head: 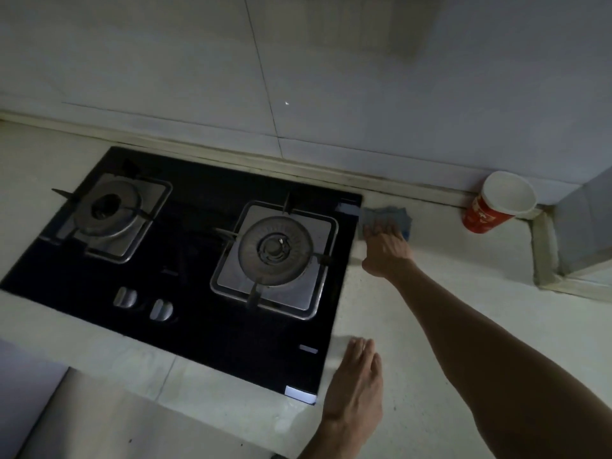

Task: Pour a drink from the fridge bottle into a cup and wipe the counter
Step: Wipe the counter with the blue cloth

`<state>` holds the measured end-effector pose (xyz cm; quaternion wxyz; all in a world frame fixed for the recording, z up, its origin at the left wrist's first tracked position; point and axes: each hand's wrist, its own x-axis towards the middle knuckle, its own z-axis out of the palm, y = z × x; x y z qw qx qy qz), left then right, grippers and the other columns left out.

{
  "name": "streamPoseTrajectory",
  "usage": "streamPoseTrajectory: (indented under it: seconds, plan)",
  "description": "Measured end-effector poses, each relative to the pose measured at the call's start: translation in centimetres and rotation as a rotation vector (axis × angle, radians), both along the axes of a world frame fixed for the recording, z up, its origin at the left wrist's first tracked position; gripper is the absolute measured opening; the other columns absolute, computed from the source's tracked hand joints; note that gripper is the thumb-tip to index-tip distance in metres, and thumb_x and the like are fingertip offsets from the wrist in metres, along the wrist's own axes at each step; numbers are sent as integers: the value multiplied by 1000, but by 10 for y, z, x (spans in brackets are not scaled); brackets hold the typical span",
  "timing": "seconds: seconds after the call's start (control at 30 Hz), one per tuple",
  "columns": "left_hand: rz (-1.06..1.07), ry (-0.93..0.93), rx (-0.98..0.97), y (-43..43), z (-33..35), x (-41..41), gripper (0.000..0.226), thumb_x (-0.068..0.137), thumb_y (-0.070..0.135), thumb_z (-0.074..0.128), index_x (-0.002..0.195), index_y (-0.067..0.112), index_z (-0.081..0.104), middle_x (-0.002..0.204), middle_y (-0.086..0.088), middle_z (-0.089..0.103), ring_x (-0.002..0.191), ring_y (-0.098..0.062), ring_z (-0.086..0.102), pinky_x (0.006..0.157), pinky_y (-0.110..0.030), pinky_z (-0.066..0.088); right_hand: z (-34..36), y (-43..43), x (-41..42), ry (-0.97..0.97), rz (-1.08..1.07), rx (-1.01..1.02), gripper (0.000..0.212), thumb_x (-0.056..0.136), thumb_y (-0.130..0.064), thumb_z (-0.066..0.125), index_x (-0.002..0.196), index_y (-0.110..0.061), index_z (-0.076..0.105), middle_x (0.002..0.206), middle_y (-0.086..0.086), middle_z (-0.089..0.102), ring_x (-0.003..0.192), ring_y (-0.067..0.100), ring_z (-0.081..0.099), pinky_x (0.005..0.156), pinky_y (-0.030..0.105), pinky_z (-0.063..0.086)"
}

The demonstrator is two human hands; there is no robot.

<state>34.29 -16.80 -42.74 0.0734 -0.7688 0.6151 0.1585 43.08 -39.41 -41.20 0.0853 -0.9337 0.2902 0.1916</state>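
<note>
Blue cloth (394,215) pressed flat near the desk's (463,309) back edge
The right hand (385,241), fingers straight, holds it down just beside the hob's (198,326) far right corner; red cup (496,207) by the back right corner; left hand (356,385) flat, fingers together, open desk between

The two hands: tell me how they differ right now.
The right hand presses flat on the blue cloth; the left hand is over bare counter and holds nothing. The right hand is stretched far back, by the rear corner of the hob and toward the red cup; the left hand stays near the hob's front corner. Both are palm down with straight fingers, to the right of the hob.
</note>
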Motion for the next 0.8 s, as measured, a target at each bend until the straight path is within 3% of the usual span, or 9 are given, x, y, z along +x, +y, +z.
streamPoseTrajectory:
  seconds: [0.1,0.2,0.33,0.53,0.67,0.8]
  plan:
    - [17,-92,-16,18,-1,-1,61,88,24,56,144,0,48,155,-21,38,145,-35,33,122,-47,3,0,15,3,-24,20,-22,84,84,-31,62,151,-9,18,158,19,14,147,35,10,121,42,9]
    - [-80,-108,11,39,8,5,61,97,18,49,149,-8,29,160,-26,20,149,-40,16,124,-49,3,11,31,-8,8,23,-34,75,84,-33,63,147,-10,27,152,17,25,141,34,23,116,41,21]
    - [-97,-145,-3,68,8,10,58,98,18,47,149,-6,31,161,-25,21,149,-39,17,124,-47,2,12,69,-31,49,94,-122,80,82,-38,62,147,-9,25,151,18,22,139,36,21,118,42,12]
    - [-77,-124,-20,100,7,-4,46,97,14,44,140,-3,44,152,-25,35,144,-35,26,124,-45,11,10,127,-69,39,51,-54,84,80,-33,64,149,-12,22,156,16,17,144,37,11,120,41,6]
    - [-95,-109,-8,123,4,-14,44,94,21,51,133,1,52,139,-19,49,136,-32,36,121,-43,21,6,166,-93,50,44,-24,87,81,-35,64,151,-12,18,159,16,10,146,39,4,120,42,3]
    - [43,26,-58,146,6,-20,45,88,14,62,130,-2,55,141,-20,49,134,-32,44,117,-40,32,10,201,-118,62,80,-42,84,86,-32,59,153,-10,12,160,18,5,148,37,1,119,42,-7]
